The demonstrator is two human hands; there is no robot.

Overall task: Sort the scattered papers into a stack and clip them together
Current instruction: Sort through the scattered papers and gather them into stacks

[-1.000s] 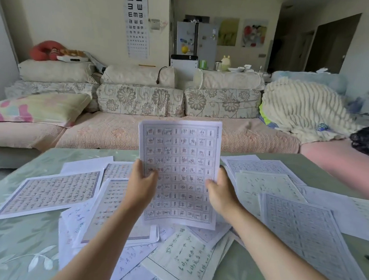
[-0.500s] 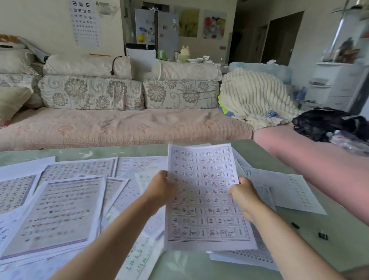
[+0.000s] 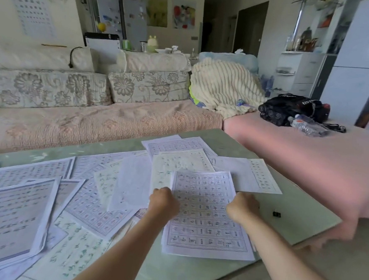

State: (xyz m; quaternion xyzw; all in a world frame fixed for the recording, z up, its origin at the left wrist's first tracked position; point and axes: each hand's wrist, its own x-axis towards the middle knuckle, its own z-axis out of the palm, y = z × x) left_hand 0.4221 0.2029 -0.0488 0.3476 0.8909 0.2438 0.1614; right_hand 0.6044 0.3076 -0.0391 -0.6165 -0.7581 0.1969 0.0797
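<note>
A long sofa (image 3: 97,120) in quilted peach cloth is being seen behind the pale green table (image 3: 294,215), itself being covered by scattered papers (image 3: 44,200). A gridded sheet (image 3: 204,217) is being gripped at its edges by the left hand (image 3: 164,200) and right hand (image 3: 242,206). A small black clip (image 3: 277,214) is lying just right.

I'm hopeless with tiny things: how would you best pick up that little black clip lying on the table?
Pinch the black clip across its two sides from above. It lies alone on bare table, just right of the right hand, so nothing blocks a straight-down reach. Its exact pose is too small to tell.
</note>
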